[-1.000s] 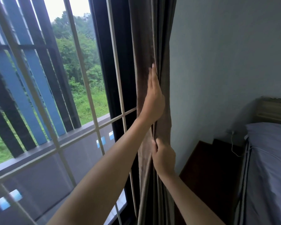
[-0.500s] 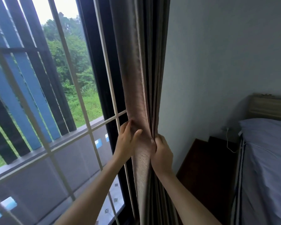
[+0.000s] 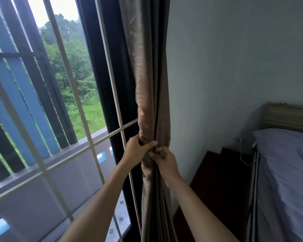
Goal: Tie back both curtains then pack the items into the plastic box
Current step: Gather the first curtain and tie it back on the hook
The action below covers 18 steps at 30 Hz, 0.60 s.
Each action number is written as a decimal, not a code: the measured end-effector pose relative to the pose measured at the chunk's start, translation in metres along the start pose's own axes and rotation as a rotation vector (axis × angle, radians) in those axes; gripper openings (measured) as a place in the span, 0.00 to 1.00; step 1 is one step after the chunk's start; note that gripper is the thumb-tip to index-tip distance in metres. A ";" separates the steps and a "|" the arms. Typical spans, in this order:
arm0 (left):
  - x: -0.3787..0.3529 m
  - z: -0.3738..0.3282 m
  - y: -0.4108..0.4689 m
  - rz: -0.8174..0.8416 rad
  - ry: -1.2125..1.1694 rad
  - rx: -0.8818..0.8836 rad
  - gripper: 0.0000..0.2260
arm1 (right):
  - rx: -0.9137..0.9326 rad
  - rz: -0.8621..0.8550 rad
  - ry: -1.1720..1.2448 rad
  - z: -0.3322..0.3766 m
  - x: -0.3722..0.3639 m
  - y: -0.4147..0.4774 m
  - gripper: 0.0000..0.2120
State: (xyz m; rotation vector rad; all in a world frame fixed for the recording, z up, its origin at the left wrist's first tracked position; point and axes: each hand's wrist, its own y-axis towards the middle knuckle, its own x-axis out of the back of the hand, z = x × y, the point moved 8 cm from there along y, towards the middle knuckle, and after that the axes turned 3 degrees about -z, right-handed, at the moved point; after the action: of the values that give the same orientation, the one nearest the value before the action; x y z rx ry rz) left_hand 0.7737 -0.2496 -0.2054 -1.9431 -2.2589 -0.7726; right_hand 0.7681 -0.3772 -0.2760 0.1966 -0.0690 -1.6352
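Where the window frame meets the grey wall, the brown curtain hangs gathered into a narrow upright bundle of folds, running from the top edge of the view down past the bottom edge. The left hand wraps the bundle from the window side, its fingers curled round the outer, lighter fold and its thumb lying across the front. The right hand closes on the same bundle from the wall side, just below and touching the left thumb, its fingers pinching the darker inner folds (whether anything else sits between those fingers cannot be told). Both hands are clamped on cloth, neither spread wide, and the bundle is squeezed narrowest at their level.

Left of the curtain, pale window bars cross the glass, with blue slats and green trees beyond. Right of the curtain, against the wall, stands a dark wooden bedside cabinet, and just beside it a bed with pale lilac bedding fills the lower right corner of the view. A thin white cable hangs down the wall between cabinet and bed.
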 end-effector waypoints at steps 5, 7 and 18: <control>0.000 0.000 0.003 -0.066 0.008 0.006 0.09 | 0.448 -0.272 -0.525 0.035 0.012 -0.003 0.05; 0.002 0.000 0.002 -0.048 -0.008 0.013 0.08 | 0.381 -0.217 -0.366 0.026 0.015 0.002 0.12; 0.022 0.011 -0.003 0.017 0.031 0.070 0.13 | 0.107 0.150 -0.129 0.004 -0.012 0.000 0.17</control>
State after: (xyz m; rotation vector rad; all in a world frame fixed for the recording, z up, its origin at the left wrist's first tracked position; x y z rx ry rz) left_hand 0.7690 -0.2255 -0.2079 -1.9037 -2.2175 -0.7070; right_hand 0.7685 -0.3660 -0.2708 0.1636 -0.2648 -1.4939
